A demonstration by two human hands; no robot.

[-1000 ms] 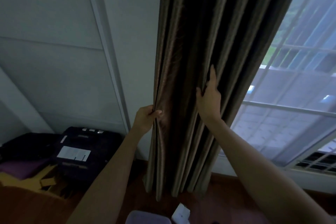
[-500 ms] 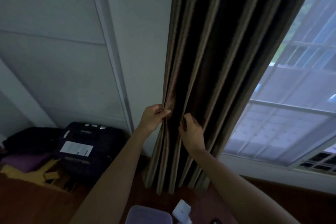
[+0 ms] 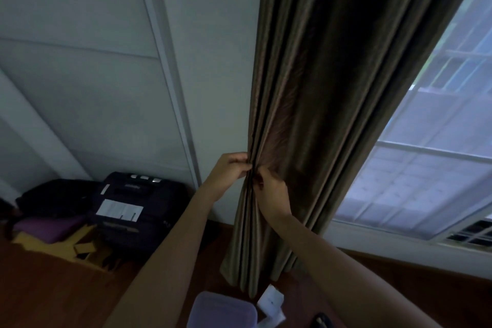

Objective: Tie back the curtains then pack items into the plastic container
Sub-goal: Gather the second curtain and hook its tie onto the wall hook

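A dark brown pleated curtain (image 3: 327, 82) hangs from the top of the view down to the floor, bunched beside the window. My left hand (image 3: 230, 172) pinches the curtain's left edge folds at mid height. My right hand (image 3: 274, 194) grips the folds just to the right of it, the two hands almost touching. Below, at the bottom edge, lies a translucent plastic container (image 3: 222, 310) with its lid on. A small white item (image 3: 271, 303) lies right of it. No tie-back is visible.
A window (image 3: 431, 162) fills the right side. Pale wall panels (image 3: 93, 74) stand on the left. Dark bags (image 3: 133, 202) with a white label, a purple cloth and yellow pieces sit on the wooden floor (image 3: 53, 290) at the left. A small dark object (image 3: 320, 322) lies at the bottom.
My right hand came down from high on the curtain's middle folds and moved left, closing on the folds beside my left hand. The curtain is gathered tighter to the left.
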